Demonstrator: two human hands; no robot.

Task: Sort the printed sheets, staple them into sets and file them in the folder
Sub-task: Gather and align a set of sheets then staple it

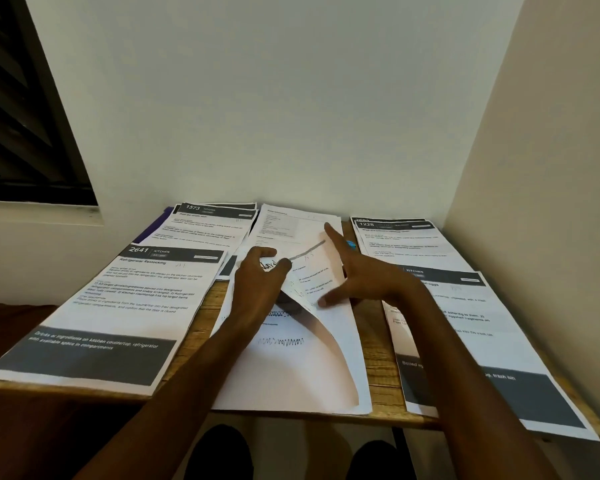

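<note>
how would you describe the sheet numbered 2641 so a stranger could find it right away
On the wooden table, look to the near left corner, left of both hands. The sheet 2641 lies on top there, headed "Refrigerator Restocking" under a dark band; no neighbouring pile shows that number or title.

Both forearms reach forward side by side. The left hand [260,275] curls its fingers in a pinch. The right hand [355,268] lies spread, index finger straight.

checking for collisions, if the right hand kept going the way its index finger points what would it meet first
The right hand points up and away over the middle stack of sheets. It would likely pass over that paper and meet the white wall behind the table; height above the sheets is unclear.
</note>
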